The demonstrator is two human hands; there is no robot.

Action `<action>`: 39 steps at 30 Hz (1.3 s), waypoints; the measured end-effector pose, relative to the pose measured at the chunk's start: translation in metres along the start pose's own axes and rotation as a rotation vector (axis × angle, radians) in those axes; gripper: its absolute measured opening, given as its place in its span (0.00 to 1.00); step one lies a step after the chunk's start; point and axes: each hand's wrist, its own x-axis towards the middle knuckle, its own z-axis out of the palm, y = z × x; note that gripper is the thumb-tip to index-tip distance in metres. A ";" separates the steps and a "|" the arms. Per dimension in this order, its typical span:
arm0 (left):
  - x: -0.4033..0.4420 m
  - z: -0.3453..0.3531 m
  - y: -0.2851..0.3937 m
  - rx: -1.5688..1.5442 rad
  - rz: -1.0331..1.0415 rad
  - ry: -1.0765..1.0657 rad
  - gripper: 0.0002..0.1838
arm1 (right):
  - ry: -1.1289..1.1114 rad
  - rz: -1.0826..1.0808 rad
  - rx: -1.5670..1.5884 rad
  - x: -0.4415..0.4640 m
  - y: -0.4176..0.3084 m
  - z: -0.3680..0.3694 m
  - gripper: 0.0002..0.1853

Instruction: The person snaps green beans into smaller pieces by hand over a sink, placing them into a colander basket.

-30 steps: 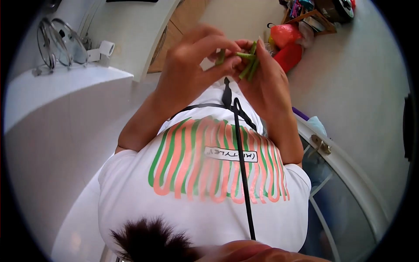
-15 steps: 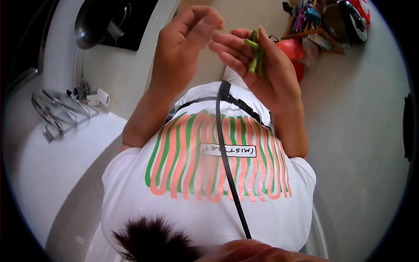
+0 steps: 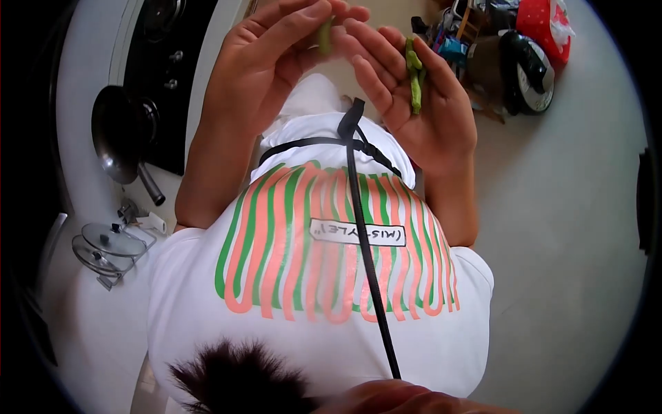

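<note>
Both hands are raised near the top of the view, in front of my white shirt. My left hand (image 3: 276, 55) has its thumb and fingers bent around a short piece of green bean (image 3: 325, 36), which is partly blurred. My right hand (image 3: 427, 96) is turned palm up, its fingers stretched towards the left one. Several green bean pieces (image 3: 416, 76) lie along that palm, held under the thumb. The fingertips of the two hands are close together; whether they touch is unclear.
To the left, a wok (image 3: 121, 138) stands beside a black stove (image 3: 172, 90). Glass lids (image 3: 114, 245) sit in a wire rack below it. On the floor at upper right are a black electric cooker (image 3: 510, 72) and a red bag (image 3: 541, 27). A black strap (image 3: 369, 262) hangs down my front.
A piece of green bean now shows in my left hand, where none showed before. Both hands sit slightly higher. The view has shifted, showing more of the stove, the whole wok and the cooker.
</note>
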 end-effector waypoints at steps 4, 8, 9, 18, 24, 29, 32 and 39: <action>0.080 0.001 0.008 -0.079 -0.068 -0.005 0.17 | -0.025 -0.037 -0.026 0.044 -0.064 0.005 0.27; 0.178 -0.015 0.025 -0.174 -0.151 0.005 0.16 | 0.034 -0.212 -0.352 0.096 -0.139 0.003 0.23; 0.203 -0.021 0.031 -0.225 -0.176 -0.014 0.16 | 0.165 -0.312 -0.510 0.113 -0.154 0.010 0.22; 0.437 -0.022 0.106 -0.216 -0.112 -0.029 0.15 | 0.396 -0.275 -0.917 0.288 -0.294 0.086 0.17; 0.553 -0.020 0.117 -0.130 -0.018 -0.174 0.10 | 0.386 -0.212 -0.859 0.375 -0.378 0.102 0.13; 0.666 -0.016 0.122 0.378 0.349 -0.097 0.09 | 0.404 -0.259 -0.873 0.436 -0.477 0.109 0.11; 0.735 -0.017 0.145 0.554 0.405 0.010 0.10 | 0.378 -0.316 -0.868 0.476 -0.542 0.123 0.10; 0.894 0.035 0.195 0.532 0.294 -0.047 0.10 | 0.349 -0.450 -0.911 0.559 -0.699 0.177 0.09</action>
